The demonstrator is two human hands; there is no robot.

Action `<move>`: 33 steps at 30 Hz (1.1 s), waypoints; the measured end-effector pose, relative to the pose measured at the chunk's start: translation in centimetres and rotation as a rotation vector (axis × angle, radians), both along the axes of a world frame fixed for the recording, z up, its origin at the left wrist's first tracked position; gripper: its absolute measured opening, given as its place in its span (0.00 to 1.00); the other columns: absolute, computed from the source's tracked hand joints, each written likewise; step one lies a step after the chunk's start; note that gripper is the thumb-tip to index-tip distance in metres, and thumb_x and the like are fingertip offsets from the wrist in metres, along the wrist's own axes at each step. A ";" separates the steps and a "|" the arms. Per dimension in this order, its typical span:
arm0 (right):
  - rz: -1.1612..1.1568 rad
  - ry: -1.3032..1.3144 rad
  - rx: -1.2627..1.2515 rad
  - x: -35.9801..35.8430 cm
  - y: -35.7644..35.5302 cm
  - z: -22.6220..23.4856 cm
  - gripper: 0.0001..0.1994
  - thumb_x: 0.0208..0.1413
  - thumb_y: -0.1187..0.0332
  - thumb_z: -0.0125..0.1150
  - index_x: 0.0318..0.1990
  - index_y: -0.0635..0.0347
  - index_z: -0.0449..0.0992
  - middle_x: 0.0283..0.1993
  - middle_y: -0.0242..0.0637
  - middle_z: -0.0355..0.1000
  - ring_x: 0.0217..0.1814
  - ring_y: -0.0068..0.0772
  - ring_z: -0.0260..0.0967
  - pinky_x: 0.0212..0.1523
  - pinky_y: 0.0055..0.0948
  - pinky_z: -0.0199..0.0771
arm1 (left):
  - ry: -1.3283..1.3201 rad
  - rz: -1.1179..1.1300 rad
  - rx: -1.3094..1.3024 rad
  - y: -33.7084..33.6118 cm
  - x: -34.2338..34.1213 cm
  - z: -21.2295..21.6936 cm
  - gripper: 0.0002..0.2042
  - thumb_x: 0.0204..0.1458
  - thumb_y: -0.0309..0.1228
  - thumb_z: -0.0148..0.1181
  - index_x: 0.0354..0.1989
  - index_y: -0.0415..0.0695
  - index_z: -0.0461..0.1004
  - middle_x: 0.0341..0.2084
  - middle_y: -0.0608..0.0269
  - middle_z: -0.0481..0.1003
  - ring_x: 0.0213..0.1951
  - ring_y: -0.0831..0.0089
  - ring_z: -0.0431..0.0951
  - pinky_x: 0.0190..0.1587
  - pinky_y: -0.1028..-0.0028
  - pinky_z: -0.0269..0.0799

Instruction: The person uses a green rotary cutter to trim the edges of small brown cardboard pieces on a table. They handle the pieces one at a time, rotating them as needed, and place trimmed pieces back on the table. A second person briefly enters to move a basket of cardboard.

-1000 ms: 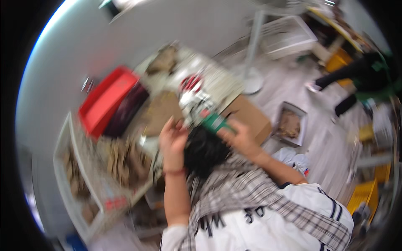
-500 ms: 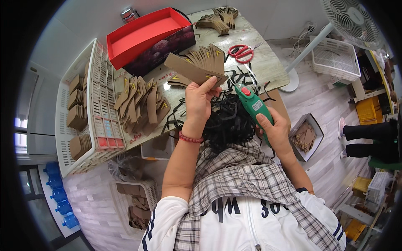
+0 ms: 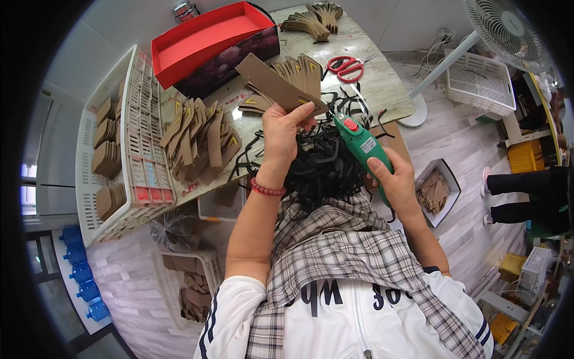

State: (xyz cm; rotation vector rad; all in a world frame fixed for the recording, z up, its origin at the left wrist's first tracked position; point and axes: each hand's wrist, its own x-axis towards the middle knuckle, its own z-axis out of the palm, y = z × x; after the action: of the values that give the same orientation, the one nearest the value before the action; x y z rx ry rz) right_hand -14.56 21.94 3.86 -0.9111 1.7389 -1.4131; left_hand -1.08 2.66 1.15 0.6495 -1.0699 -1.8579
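Two hands busy: my left hand fingers pinch a cardboard strip, long axis toward the tabletop's far-left corner; right hand fingers grip the green glue gun, nozzle just beside the strip's near end.

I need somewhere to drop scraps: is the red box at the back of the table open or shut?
Open: the red box shows its bare red inside, no lid on it.

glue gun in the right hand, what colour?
Green glue gun with a red button, in the right hand; head view.
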 end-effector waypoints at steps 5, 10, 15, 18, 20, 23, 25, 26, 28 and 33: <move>0.024 -0.002 0.010 -0.3 0.1 0.1 0.16 0.55 0.62 0.63 0.43 0.66 0.74 0.23 0.26 0.68 0.21 0.13 0.60 0.22 0.16 0.61 | -0.054 -0.050 -0.056 -0.3 0.4 0.7 0.04 0.49 0.23 0.62 0.32 0.37 0.76 0.24 0.62 0.78 0.20 0.78 0.74 0.23 0.80 0.66; 0.060 -0.003 0.006 -0.6 0.2 0.1 0.15 0.55 0.62 0.62 0.43 0.66 0.74 0.23 0.26 0.67 0.21 0.13 0.60 0.22 0.17 0.61 | -0.108 -0.083 -0.058 -0.5 0.7 0.8 0.04 0.48 0.23 0.63 0.31 0.38 0.76 0.23 0.63 0.77 0.19 0.78 0.74 0.22 0.80 0.66; 0.080 0.004 0.032 -0.8 0.2 0.4 0.15 0.55 0.62 0.63 0.42 0.66 0.74 0.23 0.26 0.67 0.21 0.13 0.60 0.22 0.17 0.61 | -0.170 -0.125 -0.046 -0.3 0.9 1.0 0.03 0.47 0.22 0.63 0.29 0.38 0.76 0.22 0.63 0.77 0.18 0.79 0.73 0.20 0.81 0.65; 0.087 -0.011 0.042 -1.0 0.2 0.4 0.15 0.55 0.62 0.63 0.42 0.66 0.74 0.23 0.26 0.67 0.21 0.14 0.61 0.22 0.18 0.61 | -0.205 -0.151 -0.050 0.0 0.8 1.1 0.02 0.47 0.22 0.63 0.28 0.38 0.76 0.21 0.63 0.77 0.17 0.79 0.73 0.19 0.81 0.64; 0.091 -0.012 0.045 -1.1 0.1 0.3 0.15 0.55 0.62 0.63 0.42 0.66 0.74 0.23 0.27 0.67 0.22 0.14 0.61 0.23 0.17 0.62 | -0.215 -0.164 -0.056 0.1 0.8 0.9 0.02 0.47 0.22 0.64 0.27 0.38 0.76 0.20 0.63 0.76 0.16 0.79 0.72 0.18 0.81 0.64; 0.088 -0.022 0.049 -1.1 0.0 0.2 0.16 0.55 0.62 0.63 0.43 0.66 0.74 0.24 0.26 0.68 0.22 0.14 0.61 0.23 0.17 0.62 | -0.217 -0.184 -0.037 0.4 0.7 0.9 0.02 0.47 0.22 0.63 0.27 0.37 0.76 0.19 0.64 0.76 0.15 0.79 0.72 0.18 0.81 0.64; 0.090 0.011 0.056 -1.1 -0.2 -0.1 0.15 0.56 0.62 0.61 0.44 0.64 0.73 0.24 0.28 0.68 0.21 0.13 0.62 0.20 0.17 0.62 | -0.230 -0.203 -0.025 0.5 0.8 0.8 0.02 0.47 0.22 0.63 0.28 0.37 0.76 0.19 0.64 0.76 0.15 0.79 0.72 0.18 0.81 0.64; 0.092 0.028 0.060 -1.0 -0.3 -0.2 0.15 0.57 0.61 0.60 0.45 0.63 0.73 0.24 0.28 0.69 0.21 0.13 0.62 0.18 0.16 0.62 | -0.236 -0.212 -0.019 0.5 0.9 0.6 0.02 0.47 0.22 0.63 0.28 0.37 0.76 0.19 0.64 0.76 0.15 0.79 0.72 0.17 0.81 0.64; 0.099 0.051 0.055 -0.9 -0.7 -0.1 0.15 0.57 0.61 0.60 0.45 0.63 0.73 0.24 0.28 0.69 0.22 0.13 0.63 0.20 0.16 0.62 | -0.243 -0.215 -0.026 0.5 1.0 0.4 0.02 0.47 0.22 0.63 0.28 0.37 0.76 0.19 0.64 0.76 0.15 0.79 0.71 0.17 0.81 0.63; 0.082 0.011 0.069 0.0 -1.9 0.0 0.15 0.56 0.60 0.61 0.44 0.64 0.74 0.25 0.28 0.69 0.22 0.14 0.63 0.23 0.16 0.63 | -0.252 -0.137 -0.020 0.8 2.1 0.2 0.03 0.47 0.23 0.63 0.29 0.37 0.76 0.21 0.63 0.76 0.18 0.79 0.73 0.20 0.81 0.65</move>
State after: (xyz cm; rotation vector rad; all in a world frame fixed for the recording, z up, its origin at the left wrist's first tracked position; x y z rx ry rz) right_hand -14.52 19.99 3.85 -0.9432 1.7279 -1.2897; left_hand 1.01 3.45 1.34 0.8328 -1.3228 -1.9139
